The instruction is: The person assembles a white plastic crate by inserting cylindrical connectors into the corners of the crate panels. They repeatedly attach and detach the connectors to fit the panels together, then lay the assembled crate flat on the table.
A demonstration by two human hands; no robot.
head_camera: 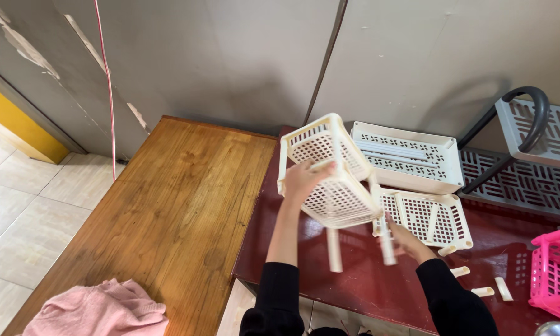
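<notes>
My left hand (306, 179) grips a cream perforated plastic basket (327, 169) by its side and holds it tilted above the dark red table (354, 280). A cream tube leg (334, 249) hangs down from the basket's underside. My right hand (406, 239) is closed around a second tube leg (386, 239) at the basket's lower right corner. Both sleeves are black.
Two more cream baskets (410, 163) (428, 218) lie on the red table behind, with loose cream tubes (479, 283) to the right. A pink basket (555, 274) stands at the right edge, a grey rack (529, 149) at the back. A wooden table (174, 230) with pink cloth (99, 308) lies left.
</notes>
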